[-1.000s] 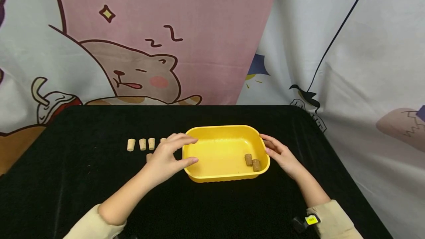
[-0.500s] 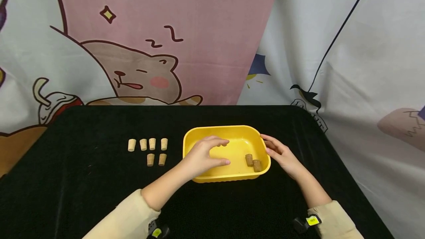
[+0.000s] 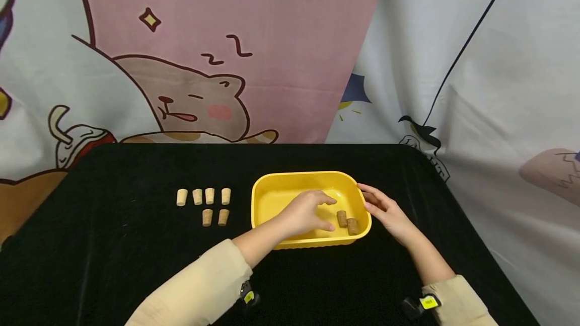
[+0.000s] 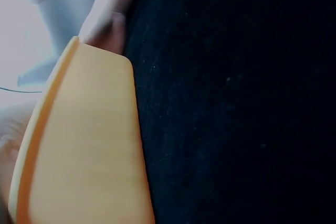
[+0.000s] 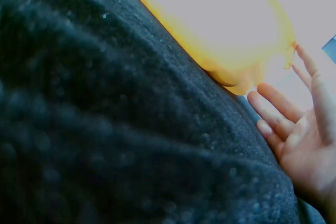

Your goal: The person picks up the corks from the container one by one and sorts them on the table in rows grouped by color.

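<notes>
A yellow plastic basin (image 3: 276, 200) rests on the black-covered table, and two brown corks (image 3: 342, 219) lie side by side near its right end. My left hand (image 3: 309, 213) reaches in over the basin from the left. Its thumb and fingers are spread apart, just left of those corks, with nothing between them. At the basin's right end, my right hand (image 3: 386, 216) touches the rim with its fingertips. The right wrist view shows that hand's fingers (image 5: 313, 72) mostly extended against the basin's end. The left wrist view shows mainly the basin's outer wall (image 4: 89, 140).
Left of the basin, several corks stand on the black cloth (image 3: 136, 255): a back row of pale corks (image 3: 182, 197) and two browner corks (image 3: 207, 218) in front. A printed curtain (image 3: 290, 54) hangs behind the table.
My left hand has moved right, from the basin's left rim to just beside the corks inside, its fingers staying spread. My right hand has stayed at the right end.
</notes>
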